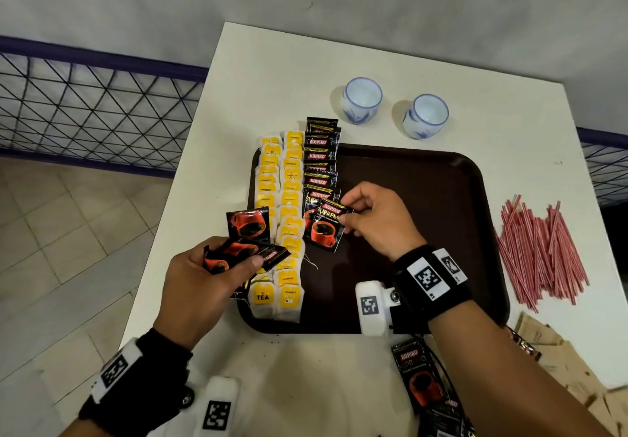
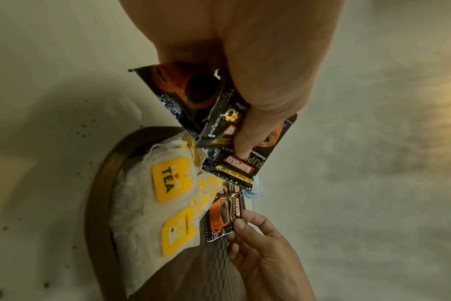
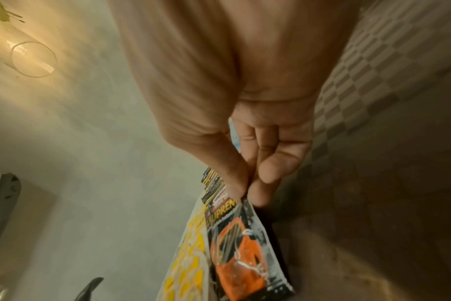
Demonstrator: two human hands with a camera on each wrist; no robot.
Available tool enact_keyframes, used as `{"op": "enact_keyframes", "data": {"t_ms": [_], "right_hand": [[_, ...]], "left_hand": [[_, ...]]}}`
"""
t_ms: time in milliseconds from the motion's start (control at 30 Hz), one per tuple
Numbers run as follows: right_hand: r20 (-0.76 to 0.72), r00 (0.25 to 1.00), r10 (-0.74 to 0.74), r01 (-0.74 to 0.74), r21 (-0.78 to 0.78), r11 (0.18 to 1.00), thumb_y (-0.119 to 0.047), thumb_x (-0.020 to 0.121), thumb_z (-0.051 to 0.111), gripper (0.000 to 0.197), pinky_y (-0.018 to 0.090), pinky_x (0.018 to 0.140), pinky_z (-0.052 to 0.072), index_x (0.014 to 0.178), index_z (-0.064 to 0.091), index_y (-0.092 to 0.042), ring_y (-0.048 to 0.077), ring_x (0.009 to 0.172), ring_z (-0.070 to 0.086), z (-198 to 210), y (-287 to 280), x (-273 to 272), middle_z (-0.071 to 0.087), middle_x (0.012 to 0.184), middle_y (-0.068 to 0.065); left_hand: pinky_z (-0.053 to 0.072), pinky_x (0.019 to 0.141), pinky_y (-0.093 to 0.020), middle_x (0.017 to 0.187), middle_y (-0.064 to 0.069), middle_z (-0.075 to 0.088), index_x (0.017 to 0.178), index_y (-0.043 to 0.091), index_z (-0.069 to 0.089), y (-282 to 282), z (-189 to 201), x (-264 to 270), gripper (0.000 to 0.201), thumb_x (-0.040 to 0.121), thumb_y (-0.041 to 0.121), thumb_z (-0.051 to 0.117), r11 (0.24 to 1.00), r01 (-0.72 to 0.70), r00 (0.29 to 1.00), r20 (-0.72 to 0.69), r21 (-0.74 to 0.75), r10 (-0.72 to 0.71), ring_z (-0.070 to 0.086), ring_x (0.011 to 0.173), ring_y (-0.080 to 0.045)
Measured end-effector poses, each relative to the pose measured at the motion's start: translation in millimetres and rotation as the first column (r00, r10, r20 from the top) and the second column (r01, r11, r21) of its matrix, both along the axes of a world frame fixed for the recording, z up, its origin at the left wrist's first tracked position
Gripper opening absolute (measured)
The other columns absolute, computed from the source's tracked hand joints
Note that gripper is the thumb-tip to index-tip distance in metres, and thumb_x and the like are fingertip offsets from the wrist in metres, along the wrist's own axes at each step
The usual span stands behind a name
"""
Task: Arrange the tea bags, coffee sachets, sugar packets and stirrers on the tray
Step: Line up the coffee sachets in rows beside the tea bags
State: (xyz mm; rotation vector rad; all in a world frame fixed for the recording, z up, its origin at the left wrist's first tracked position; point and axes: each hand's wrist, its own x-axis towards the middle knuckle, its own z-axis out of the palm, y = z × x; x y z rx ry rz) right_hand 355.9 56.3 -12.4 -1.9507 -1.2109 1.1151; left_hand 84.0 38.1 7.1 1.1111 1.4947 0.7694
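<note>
A dark brown tray (image 1: 424,205) lies on the white table. Two rows of yellow-tagged tea bags (image 1: 282,219) run along its left side, with a row of black coffee sachets (image 1: 319,161) to their right. My right hand (image 1: 377,219) pinches the top corner of one coffee sachet (image 1: 325,225) at the near end of that row; the right wrist view shows thumb and fingers pinching that sachet (image 3: 247,250). My left hand (image 1: 204,277) grips a bunch of coffee sachets (image 1: 244,249) over the tray's left edge, seen fanned out in the left wrist view (image 2: 219,126).
Two white-and-blue cups (image 1: 362,100) stand beyond the tray. A heap of red stirrers (image 1: 540,253) lies right of it. More coffee sachets (image 1: 421,379) lie at the near table edge, brown packets (image 1: 557,355) at the near right. A wire fence (image 1: 95,110) stands left.
</note>
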Motion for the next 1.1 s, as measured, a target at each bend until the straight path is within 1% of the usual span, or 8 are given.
{"op": "enact_keyframes", "data": {"t_ms": [133, 267, 467, 700, 867, 967, 1067, 1100], "right_hand": [[0.016, 1.000, -0.010, 0.010, 0.042, 0.999, 0.001, 0.081, 0.075, 0.033, 0.025, 0.060, 0.052, 0.085, 0.066, -0.030, 0.014, 0.063, 0.065, -1, 4, -4, 0.065, 0.084, 0.004], [0.060, 0.998, -0.017, 0.014, 0.054, 0.998, -0.002, 0.079, 0.076, 0.033, 0.035, 0.070, 0.058, 0.090, 0.068, -0.032, 0.024, 0.076, 0.067, -5, 8, -9, 0.062, 0.087, -0.003], [0.105, 0.993, -0.052, 0.046, 0.059, 0.997, -0.009, 0.078, 0.080, 0.029, 0.034, 0.075, 0.058, 0.093, 0.064, -0.029, 0.012, 0.071, 0.059, -5, 12, -14, 0.063, 0.087, 0.000], [0.080, 0.993, -0.088, 0.084, 0.047, 0.995, -0.011, 0.081, 0.079, 0.025, 0.041, 0.076, 0.060, 0.094, 0.062, -0.025, 0.012, 0.073, 0.062, -4, 13, -21, 0.063, 0.087, -0.003], [0.065, 0.992, -0.109, 0.106, 0.054, 0.993, -0.013, 0.082, 0.078, 0.027, 0.042, 0.076, 0.060, 0.096, 0.060, -0.027, 0.016, 0.073, 0.065, -2, 13, -23, 0.063, 0.087, -0.004], [0.069, 0.990, -0.122, 0.119, 0.052, 0.992, -0.017, 0.084, 0.076, 0.023, 0.035, 0.074, 0.059, 0.099, 0.061, -0.024, 0.013, 0.073, 0.065, 0, 12, -22, 0.063, 0.087, -0.006], [0.089, 0.985, -0.146, 0.137, 0.091, 0.986, -0.020, 0.086, 0.075, 0.021, 0.008, 0.066, 0.047, 0.102, 0.061, -0.021, 0.001, 0.075, 0.060, 7, 9, -21, 0.062, 0.089, -0.010], [0.085, 0.985, -0.151, 0.141, 0.110, 0.984, -0.019, 0.087, 0.074, 0.020, 0.005, 0.065, 0.045, 0.103, 0.062, -0.021, 0.000, 0.076, 0.059, 9, 8, -20, 0.062, 0.090, -0.010]], "left_hand": [[0.059, 0.076, -0.038, 0.078, 0.005, 0.078, 0.090, 0.022, 0.078, 1, -1, -1, 0.021, 0.074, 0.010, 0.085, 1.000, -0.004, 1.000, -0.002, -0.009, 0.004, 0.074, 0.073, -0.011], [0.059, 0.074, -0.036, 0.078, 0.005, 0.078, 0.090, 0.022, 0.078, 0, -2, 0, 0.021, 0.075, 0.010, 0.085, 1.000, -0.010, 1.000, 0.002, -0.021, 0.010, 0.074, 0.073, -0.011], [0.057, 0.064, -0.020, 0.075, 0.008, 0.077, 0.088, 0.023, 0.077, -2, -2, 2, 0.020, 0.074, 0.009, 0.084, 1.000, 0.000, 1.000, -0.005, -0.019, 0.000, 0.073, 0.070, -0.008], [0.057, 0.063, -0.014, 0.075, 0.010, 0.077, 0.088, 0.021, 0.077, -4, 2, 5, 0.020, 0.075, 0.007, 0.084, 1.000, 0.008, 1.000, 0.006, -0.015, -0.008, 0.072, 0.068, -0.004], [0.058, 0.067, -0.016, 0.077, 0.008, 0.077, 0.086, 0.023, 0.077, -4, 2, 6, 0.020, 0.075, 0.008, 0.084, 1.000, 0.002, 1.000, 0.004, -0.017, -0.002, 0.073, 0.071, -0.007], [0.057, 0.066, -0.014, 0.076, 0.009, 0.077, 0.085, 0.025, 0.077, -4, 3, 7, 0.021, 0.075, 0.008, 0.084, 1.000, 0.004, 1.000, 0.011, -0.015, -0.004, 0.073, 0.071, -0.007], [0.055, 0.063, -0.014, 0.076, 0.007, 0.077, 0.085, 0.024, 0.077, -1, 7, 9, 0.020, 0.075, 0.008, 0.084, 1.000, 0.011, 1.000, 0.026, -0.010, -0.010, 0.073, 0.070, -0.007], [0.055, 0.062, -0.015, 0.076, 0.005, 0.077, 0.086, 0.022, 0.077, 1, 8, 11, 0.019, 0.075, 0.007, 0.084, 1.000, 0.010, 0.999, 0.039, -0.014, -0.009, 0.073, 0.069, -0.008]]}}
